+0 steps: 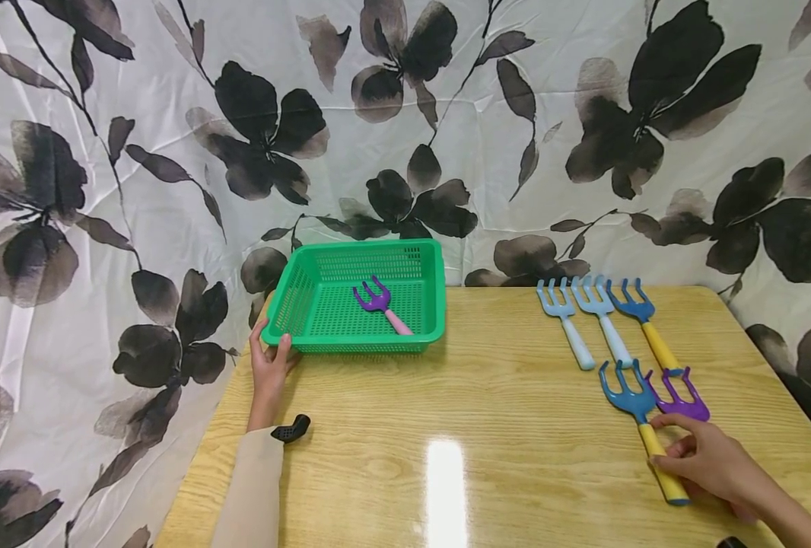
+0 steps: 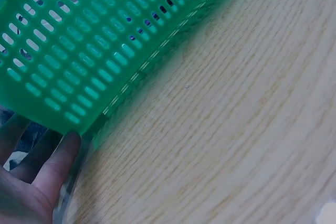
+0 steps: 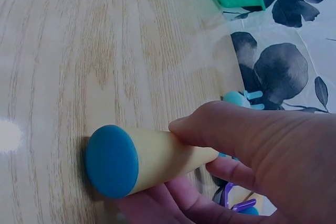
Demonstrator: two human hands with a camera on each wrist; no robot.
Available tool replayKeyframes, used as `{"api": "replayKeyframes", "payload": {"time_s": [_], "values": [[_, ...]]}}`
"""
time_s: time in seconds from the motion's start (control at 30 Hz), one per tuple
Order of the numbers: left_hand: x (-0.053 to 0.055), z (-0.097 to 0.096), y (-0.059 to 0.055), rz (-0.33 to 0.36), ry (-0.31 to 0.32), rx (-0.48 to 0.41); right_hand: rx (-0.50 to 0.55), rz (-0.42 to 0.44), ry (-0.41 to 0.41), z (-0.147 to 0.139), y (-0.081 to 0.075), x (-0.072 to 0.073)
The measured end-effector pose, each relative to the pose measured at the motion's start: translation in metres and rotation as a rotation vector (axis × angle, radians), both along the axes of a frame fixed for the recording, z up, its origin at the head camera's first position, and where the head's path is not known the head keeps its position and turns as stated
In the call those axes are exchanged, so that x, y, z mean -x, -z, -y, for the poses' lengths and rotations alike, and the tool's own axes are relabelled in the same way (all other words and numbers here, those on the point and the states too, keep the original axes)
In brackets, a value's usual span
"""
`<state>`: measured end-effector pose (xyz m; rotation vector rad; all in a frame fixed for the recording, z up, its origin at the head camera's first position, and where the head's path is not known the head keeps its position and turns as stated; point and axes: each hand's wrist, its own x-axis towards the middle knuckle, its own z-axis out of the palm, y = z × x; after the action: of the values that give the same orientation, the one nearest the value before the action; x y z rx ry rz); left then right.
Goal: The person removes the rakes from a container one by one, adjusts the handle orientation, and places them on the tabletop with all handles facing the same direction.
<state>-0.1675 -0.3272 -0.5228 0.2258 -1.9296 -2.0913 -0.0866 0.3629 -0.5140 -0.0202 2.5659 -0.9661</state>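
My left hand (image 1: 268, 373) holds the near left corner of a green plastic basket (image 1: 357, 346), thumb at the rim; the left wrist view shows fingers against its slotted wall (image 2: 79, 51). Inside the basket lies a small hand rake (image 1: 376, 301) with purple tines and a pink handle. At the right of the table, my right hand (image 1: 710, 460) pinches the yellow handle of a blue-tined hand rake (image 1: 662, 468) between thumb and fingers. In the right wrist view the handle's blue end cap (image 3: 112, 162) faces the camera. Just behind that hand is a purple-tined rake (image 1: 682, 399), its handle hidden.
Beyond the right hand lie two light-blue hand rakes (image 1: 573, 335) (image 1: 607, 327) and another blue rake with a yellow handle (image 1: 659, 342). The wooden table (image 1: 501, 396) meets a floral cloth (image 1: 515, 152) at the back and left.
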Motion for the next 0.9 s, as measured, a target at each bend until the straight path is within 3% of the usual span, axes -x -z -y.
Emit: {"api": "replayKeyframes", "payload": {"time_s": [0.4, 0.6, 0.73, 0.9], "values": [[-0.001, -0.001, -0.006, 0.013, -0.013, 0.017, -0.088, 0.006, -0.027, 0.002, -0.005, 0.004], [0.003, 0.003, 0.001, 0.020, -0.015, 0.023, -0.095, 0.035, -0.048, 0.002, -0.009, 0.007], [0.009, 0.009, 0.012, 0.012, -0.020, 0.018, -0.090, 0.043, -0.092, 0.002, -0.026, 0.015], [0.012, 0.010, 0.021, 0.008, -0.043, 0.020, -0.098, -0.049, -0.175, 0.009, -0.061, 0.040]]}}
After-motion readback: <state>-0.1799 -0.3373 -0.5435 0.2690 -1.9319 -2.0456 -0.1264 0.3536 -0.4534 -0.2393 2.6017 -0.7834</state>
